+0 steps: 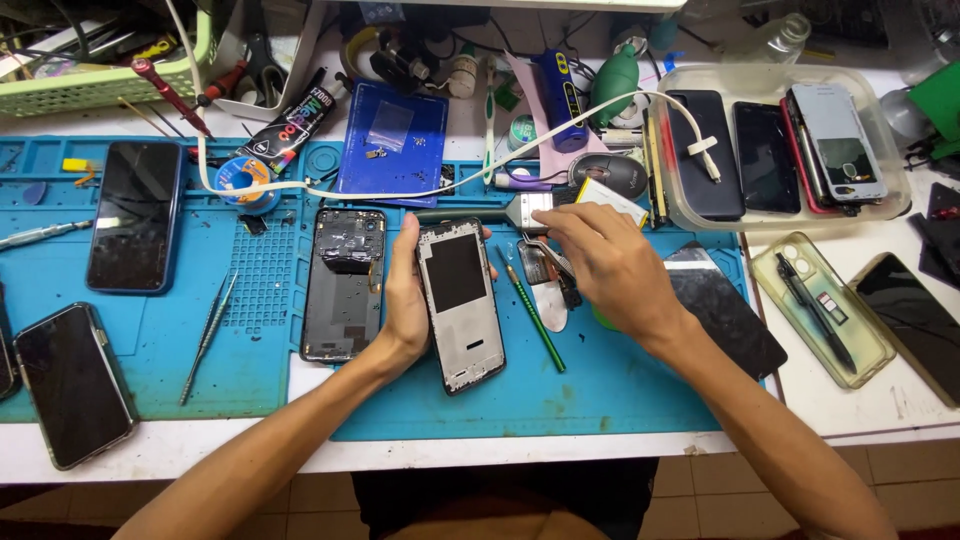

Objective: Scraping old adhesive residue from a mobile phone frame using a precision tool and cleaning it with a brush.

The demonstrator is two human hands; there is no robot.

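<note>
Left hand (405,300) grips phone frame (461,303) edge, tweezers (208,335) well apart.

Bare mat (620,385) nearside; tweezers (208,335), pencil (532,310) flanking

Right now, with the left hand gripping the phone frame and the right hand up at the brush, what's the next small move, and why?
Probably close the right hand on the brush and bring it to the phone frame. The fingertips touch the brush's metal collar, but whether they grip it is unclear, and the left hand holds the frame steady on the blue mat, open face up.
</note>
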